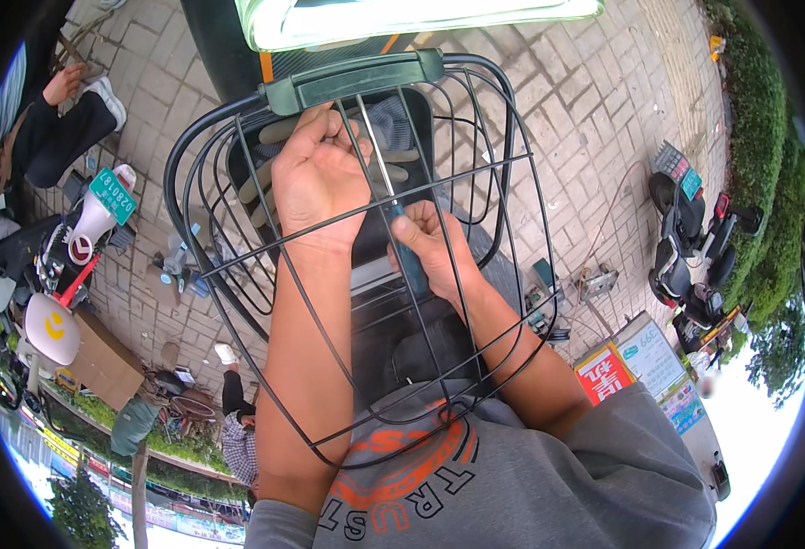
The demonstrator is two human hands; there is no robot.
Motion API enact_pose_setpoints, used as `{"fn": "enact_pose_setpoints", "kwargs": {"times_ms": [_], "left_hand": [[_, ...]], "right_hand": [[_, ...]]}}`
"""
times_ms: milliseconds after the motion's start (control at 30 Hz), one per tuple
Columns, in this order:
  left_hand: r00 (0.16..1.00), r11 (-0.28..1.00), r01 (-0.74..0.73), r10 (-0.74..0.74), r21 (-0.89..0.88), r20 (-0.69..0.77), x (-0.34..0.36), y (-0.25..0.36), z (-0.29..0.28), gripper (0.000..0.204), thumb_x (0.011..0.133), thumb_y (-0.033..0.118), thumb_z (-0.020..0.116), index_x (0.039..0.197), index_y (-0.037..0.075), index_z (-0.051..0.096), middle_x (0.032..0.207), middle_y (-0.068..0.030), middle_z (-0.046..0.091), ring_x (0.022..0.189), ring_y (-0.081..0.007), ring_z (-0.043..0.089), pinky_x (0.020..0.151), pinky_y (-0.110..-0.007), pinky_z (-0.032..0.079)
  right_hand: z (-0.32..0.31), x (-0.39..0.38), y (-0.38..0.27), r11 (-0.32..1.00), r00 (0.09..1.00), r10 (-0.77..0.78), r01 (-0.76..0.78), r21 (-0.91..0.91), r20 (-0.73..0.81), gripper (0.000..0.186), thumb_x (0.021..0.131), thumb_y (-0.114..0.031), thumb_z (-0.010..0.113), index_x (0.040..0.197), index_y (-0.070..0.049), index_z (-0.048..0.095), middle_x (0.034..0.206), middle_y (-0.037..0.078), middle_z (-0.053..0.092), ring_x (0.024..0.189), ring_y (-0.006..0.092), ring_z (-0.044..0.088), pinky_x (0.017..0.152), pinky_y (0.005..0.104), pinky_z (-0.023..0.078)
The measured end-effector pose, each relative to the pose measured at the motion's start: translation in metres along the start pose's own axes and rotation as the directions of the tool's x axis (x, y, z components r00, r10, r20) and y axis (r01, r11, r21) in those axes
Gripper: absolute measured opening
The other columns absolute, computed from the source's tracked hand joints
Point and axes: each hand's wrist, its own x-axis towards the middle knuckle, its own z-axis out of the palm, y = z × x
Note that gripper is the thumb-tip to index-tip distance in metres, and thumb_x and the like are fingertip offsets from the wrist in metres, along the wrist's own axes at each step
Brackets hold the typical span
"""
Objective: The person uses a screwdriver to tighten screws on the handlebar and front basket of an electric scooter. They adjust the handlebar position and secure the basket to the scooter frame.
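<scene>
Taking the view as a clock face, the screwdriver lies just right of the centre, inside the wire basket, its shaft pointing to 11 o'clock. The right hand pinches the handle between thumb and curled fingers; some of those fingers are hidden behind it. The left hand is turned palm up, fingers bent and bunched close beneath the green bracket at 12 o'clock. What those fingertips grip, if anything, I cannot tell. Nor can I make out where the screwdriver's tip ends near the bracket. Wires cross both hands. Beyond, 1 bright panel at 12 o'clock and 1 seated person at 10 o'clock are cut off.
</scene>
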Motion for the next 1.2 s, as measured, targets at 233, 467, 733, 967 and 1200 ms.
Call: {"fn": "enact_pose_setpoints", "kwargs": {"times_ms": [233,467,733,967,1200], "left_hand": [[1.0,0.996,-0.025,0.024,0.081,0.014,-0.004,-0.001,0.007,0.033,0.085,0.009,0.052,0.116,-0.005,0.05,0.081,-0.001,0.043,0.075,-0.0145,0.037,0.069,-0.028,0.033],[1.0,0.993,-0.003,0.005,0.114,-0.016,-0.002,0.003,-0.001,0.034,0.086,0.009,0.052,0.117,-0.005,0.05,0.079,-0.0008,0.043,0.075,-0.0148,0.04,0.069,-0.029,0.034],[1.0,0.989,0.015,-0.016,0.144,0.004,-0.001,0.006,-0.002,0.034,0.087,0.009,0.053,0.117,-0.007,0.049,0.08,-0.0017,0.047,0.076,-0.0154,0.043,0.069,-0.029,0.037],[0.992,0.987,0.096,-0.105,0.129,0.063,0.008,0.019,-0.004,0.037,0.09,0.012,0.052,0.118,-0.011,0.045,0.081,-0.0036,0.048,0.077,-0.016,0.042,0.069,-0.029,0.037],[0.983,0.978,0.179,-0.183,0.105,0.03,0.01,0.022,-0.009,0.042,0.09,0.011,0.049,0.124,-0.013,0.042,0.088,-0.0067,0.05,0.078,-0.018,0.045,0.071,-0.03,0.039]], "right_hand": [[0.003,0.005,-0.003,0.957,0.988,0.147,-0.155,0.247,0.051,0.034,0.094,-0.032,0.058,0.09,0.001,0.054,0.077,0.009,0.059,0.06,0.0145,0.058,0.056,0.0257,0.049],[-0.009,0.007,0.005,0.982,0.994,0.066,-0.079,0.171,0.082,0.034,0.093,-0.033,0.06,0.09,0.001,0.055,0.074,0.007,0.059,0.061,0.0158,0.061,0.056,0.0272,0.05],[-0.001,0.008,0.006,0.989,0.998,0.06,-0.062,0.135,0.02,0.036,0.095,-0.033,0.057,0.096,0.003,0.058,0.073,0.006,0.059,0.059,0.0145,0.059,0.055,0.027,0.049],[-0.004,0.004,-0.004,0.988,0.994,0.071,-0.081,0.127,0.087,0.034,0.095,-0.03,0.058,0.099,0.004,0.058,0.072,0.006,0.06,0.059,0.0137,0.059,0.054,0.026,0.048],[0.004,0.004,0.001,0.998,0.999,0.01,-0.013,0.067,0.053,0.036,0.096,-0.032,0.054,0.105,0.003,0.056,0.072,0.005,0.058,0.056,0.0119,0.055,0.052,0.025,0.046]]}}
